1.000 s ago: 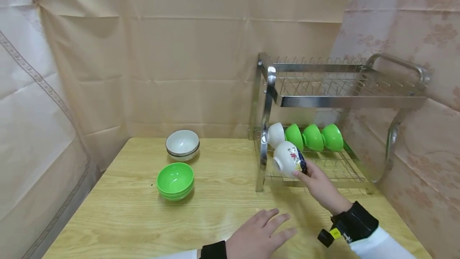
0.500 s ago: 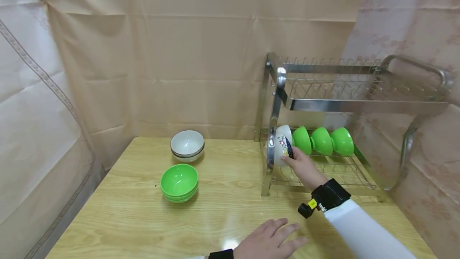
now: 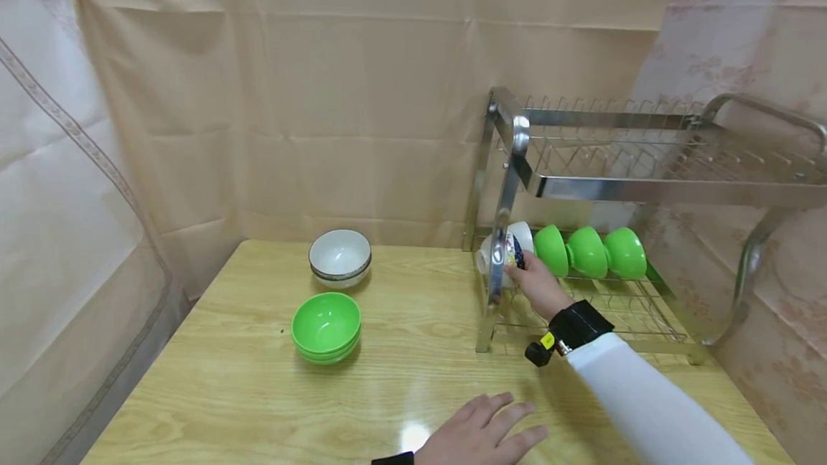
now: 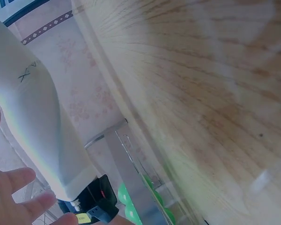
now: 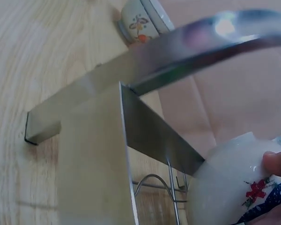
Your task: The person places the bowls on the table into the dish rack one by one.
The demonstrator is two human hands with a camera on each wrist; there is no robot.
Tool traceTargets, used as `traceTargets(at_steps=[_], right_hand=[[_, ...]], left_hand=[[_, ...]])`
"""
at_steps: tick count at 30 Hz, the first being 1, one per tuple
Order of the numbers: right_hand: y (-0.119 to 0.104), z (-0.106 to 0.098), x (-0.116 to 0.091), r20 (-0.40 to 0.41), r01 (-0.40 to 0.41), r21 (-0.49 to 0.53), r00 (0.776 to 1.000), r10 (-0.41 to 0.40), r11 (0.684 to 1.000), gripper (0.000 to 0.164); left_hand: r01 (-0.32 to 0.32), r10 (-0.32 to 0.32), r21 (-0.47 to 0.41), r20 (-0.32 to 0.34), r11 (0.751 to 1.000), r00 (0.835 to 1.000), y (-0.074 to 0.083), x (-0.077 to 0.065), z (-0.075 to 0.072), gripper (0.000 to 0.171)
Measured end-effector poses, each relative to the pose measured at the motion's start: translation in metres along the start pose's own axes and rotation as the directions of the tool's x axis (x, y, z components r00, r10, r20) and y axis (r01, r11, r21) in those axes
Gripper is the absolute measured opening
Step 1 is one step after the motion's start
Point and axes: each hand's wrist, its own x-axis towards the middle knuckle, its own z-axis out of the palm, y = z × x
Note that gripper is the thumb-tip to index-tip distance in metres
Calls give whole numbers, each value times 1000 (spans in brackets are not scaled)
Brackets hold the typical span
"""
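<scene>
My right hand (image 3: 539, 284) grips the dark blue rim of a white flowered bowl (image 5: 225, 183), tilted on its side in the lower tier of the metal dish rack (image 3: 510, 196). In the head view the rack's left front post partly covers this bowl. Right behind it stands a white bowl (image 3: 523, 235), and to the right a row of green bowls (image 3: 588, 253) lies on edge. My left hand (image 3: 478, 433) hovers or rests low at the table's front with fingers spread, holding nothing; its fingers (image 4: 37, 206) also show in the left wrist view.
Left of the rack, a stack of green bowls (image 3: 326, 325) stands on the wooden table (image 3: 213, 379). Behind it is a stack of white bowls (image 3: 340, 257). The rack's upper wire tier (image 3: 646, 153) overhangs the lower one. Cloth (image 3: 362, 106) hangs around the table.
My right hand has carried the flowered bowl from the rack's front left back into the lower tier, beside the white bowl. The head view has shifted a little; the left hand stays spread.
</scene>
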Motion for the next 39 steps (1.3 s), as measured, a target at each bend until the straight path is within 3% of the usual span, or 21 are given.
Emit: traceTargets(at_steps=[7, 21, 27, 34, 39], right_hand=[[0, 0, 7, -23, 2, 2, 1000, -2, 1000, 38], [-2, 6, 27, -198, -14, -194, 980, -26, 981, 42], [-4, 4, 33, -233, -30, -272, 972, -36, 962, 38], [-6, 2, 36, -233, -6, -507, 964, -130, 862, 57], [-5, 4, 42, -160, 86, -675, 953, -259, 733, 47]], left_hand=[[10, -9, 19, -18, 1000, 1000, 1, 0, 0, 55], [31, -31, 6, 6, 1000, 1000, 1, -1, -3, 55], [38, -38, -22, 20, 999, 999, 1, -1, -4, 55], [45, -44, -22, 24, 999, 999, 2, -1, -3, 55], [44, -44, -8, 4, 999, 999, 3, -2, -2, 54]])
